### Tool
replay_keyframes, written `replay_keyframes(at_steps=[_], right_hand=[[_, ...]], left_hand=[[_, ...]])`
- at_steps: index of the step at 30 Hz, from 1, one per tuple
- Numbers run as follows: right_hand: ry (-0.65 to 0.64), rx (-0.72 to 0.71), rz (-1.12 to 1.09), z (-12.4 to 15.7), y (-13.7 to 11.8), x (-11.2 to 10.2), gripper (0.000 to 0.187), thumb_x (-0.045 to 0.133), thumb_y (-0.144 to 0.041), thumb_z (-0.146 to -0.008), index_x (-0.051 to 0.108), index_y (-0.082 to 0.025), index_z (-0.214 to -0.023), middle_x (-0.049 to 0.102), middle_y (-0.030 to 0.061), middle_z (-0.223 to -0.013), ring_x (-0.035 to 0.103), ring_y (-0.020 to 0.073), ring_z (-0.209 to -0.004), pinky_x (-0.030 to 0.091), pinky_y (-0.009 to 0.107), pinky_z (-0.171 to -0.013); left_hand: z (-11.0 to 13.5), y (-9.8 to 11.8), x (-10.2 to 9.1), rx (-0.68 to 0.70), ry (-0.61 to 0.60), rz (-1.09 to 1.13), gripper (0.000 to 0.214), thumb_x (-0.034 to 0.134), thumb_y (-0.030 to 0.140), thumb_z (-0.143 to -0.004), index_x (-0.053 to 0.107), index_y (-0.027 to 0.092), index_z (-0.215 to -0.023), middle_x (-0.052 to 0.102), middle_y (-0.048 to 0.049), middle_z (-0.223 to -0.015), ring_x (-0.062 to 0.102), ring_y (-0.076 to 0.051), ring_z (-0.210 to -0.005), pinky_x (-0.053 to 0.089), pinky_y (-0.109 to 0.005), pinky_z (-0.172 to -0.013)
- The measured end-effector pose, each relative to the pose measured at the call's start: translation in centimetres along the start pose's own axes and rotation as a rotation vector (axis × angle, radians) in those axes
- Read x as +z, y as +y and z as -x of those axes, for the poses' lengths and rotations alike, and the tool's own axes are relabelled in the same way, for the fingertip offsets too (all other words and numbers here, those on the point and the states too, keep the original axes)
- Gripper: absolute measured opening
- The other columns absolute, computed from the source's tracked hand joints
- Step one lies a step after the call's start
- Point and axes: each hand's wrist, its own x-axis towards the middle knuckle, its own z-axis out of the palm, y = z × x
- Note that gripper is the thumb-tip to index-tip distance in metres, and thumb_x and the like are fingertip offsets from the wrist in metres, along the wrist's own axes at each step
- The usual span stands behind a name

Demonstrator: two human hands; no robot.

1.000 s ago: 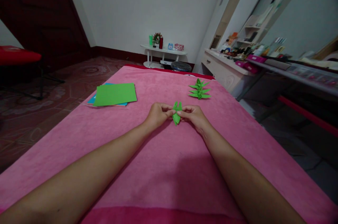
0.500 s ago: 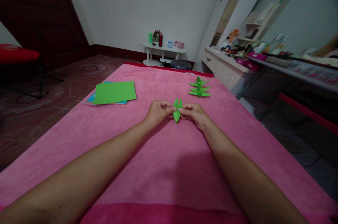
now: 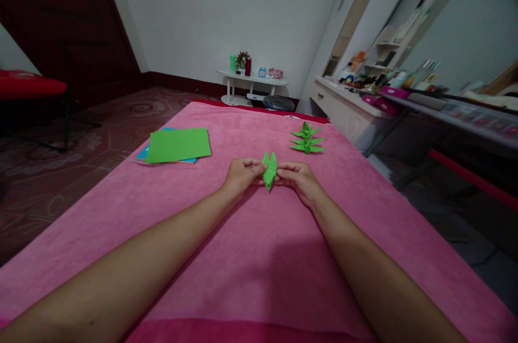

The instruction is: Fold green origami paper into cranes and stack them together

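Note:
A small green folded paper piece (image 3: pixel 269 171), with two prongs at the far end and a point toward me, is held between my hands just over the pink cloth (image 3: pixel 243 246). My left hand (image 3: pixel 244 173) pinches its left edge, thumb on top. On the opposite edge, the thumb and fingers of my right hand (image 3: pixel 297 177) are closed. Beyond my right hand, several finished green origami figures (image 3: pixel 307 139) with spread pointed wings stand in a row. Off to the left lies a stack of paper sheets (image 3: pixel 178 145), green on top with blue showing beneath.
Past the cloth's far edge stands a low white shelf (image 3: pixel 253 78) with a green cup, a red bottle and small items. A cluttered white dresser (image 3: pixel 352 96) and a desk (image 3: pixel 465 111) run along the right. A red seat (image 3: pixel 32 86) is at the left.
The folded paper has tilted slightly and moved a little left, its prongs looking closer together. Both hands keep their places at its sides. The whole view has shifted slightly.

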Motion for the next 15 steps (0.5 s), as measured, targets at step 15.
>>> replay_keyframes(at_steps=[15], right_hand=[[-0.052,-0.103,0.072,0.44,-0.04,0.91,0.021,0.073,-0.024,-0.063,0.071,-0.015,-0.082,0.07,0.0019,-0.071,0.062,0.0109,-0.06,0.05,0.023,-0.061]], left_hand=[[-0.33,0.1,-0.34,-0.039,-0.026,0.085,0.032,0.083,0.031,-0.056,0.069,0.009,-0.075,0.068,-0.0039,-0.065,0.061,-0.01,-0.052,0.052,-0.021,-0.052]])
